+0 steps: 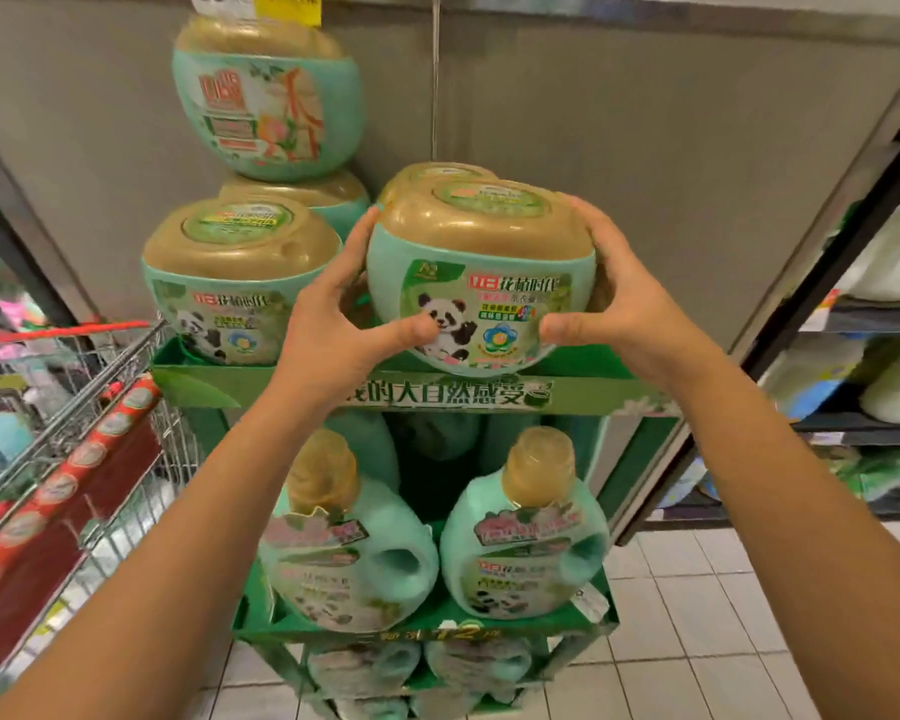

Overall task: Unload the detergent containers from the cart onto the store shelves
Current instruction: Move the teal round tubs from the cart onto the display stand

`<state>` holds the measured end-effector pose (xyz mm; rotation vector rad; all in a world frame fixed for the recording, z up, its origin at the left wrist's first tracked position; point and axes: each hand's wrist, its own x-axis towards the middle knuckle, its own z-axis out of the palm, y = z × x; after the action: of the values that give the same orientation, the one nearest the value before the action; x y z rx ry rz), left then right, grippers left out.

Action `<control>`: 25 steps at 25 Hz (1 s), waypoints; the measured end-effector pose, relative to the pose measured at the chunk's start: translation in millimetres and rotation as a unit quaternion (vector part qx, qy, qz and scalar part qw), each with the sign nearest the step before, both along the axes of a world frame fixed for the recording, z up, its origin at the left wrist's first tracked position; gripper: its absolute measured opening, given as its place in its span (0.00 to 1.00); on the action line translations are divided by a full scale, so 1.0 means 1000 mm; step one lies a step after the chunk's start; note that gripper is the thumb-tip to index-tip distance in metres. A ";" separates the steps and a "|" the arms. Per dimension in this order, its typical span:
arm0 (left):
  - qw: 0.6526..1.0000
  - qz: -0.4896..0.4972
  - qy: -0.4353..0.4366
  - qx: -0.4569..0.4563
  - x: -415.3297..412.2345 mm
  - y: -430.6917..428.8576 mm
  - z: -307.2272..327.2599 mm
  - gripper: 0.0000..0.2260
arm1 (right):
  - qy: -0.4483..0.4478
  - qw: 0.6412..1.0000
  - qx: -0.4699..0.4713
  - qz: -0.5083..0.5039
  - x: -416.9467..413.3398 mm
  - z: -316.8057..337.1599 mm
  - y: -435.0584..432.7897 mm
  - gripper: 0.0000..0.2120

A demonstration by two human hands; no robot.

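A round mint-green detergent tub with a gold lid and a panda label sits at the front right of the green display stand's top shelf. My left hand holds its left side, thumb on the label. My right hand grips its right side, fingers over the lid's edge. A matching tub stands to the left on the same shelf. Another tub is stacked higher behind it. More tubs stand at the back. The shopping cart is at the left.
Two green handled detergent jugs stand on the stand's lower shelf, with more jugs below. A grey pillar rises behind the stand. Store shelving with white and green packs runs along the right. The floor is white tile.
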<state>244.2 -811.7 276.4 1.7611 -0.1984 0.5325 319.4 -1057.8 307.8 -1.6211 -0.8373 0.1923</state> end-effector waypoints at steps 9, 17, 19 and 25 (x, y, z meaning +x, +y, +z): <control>0.998 0.057 0.035 -0.008 0.015 -0.006 -0.023 0.48 | -0.021 0.995 -0.063 -0.070 0.028 -0.025 0.007 0.55; 0.981 0.156 0.050 0.102 0.006 -0.011 -0.023 0.48 | 0.017 0.995 -0.010 -0.101 0.030 -0.035 0.008 0.55; 0.975 0.190 0.030 0.114 0.000 -0.017 -0.024 0.44 | 0.014 0.994 -0.007 -0.108 0.027 -0.035 0.008 0.48; 0.924 0.339 -0.022 0.175 -0.015 -0.025 -0.029 0.32 | -0.022 0.988 -0.048 -0.147 0.017 -0.035 0.018 0.50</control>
<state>229.2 -836.8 246.9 2.1615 0.3246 1.0866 336.0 -1039.5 273.3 -1.8239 -0.6189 -0.0129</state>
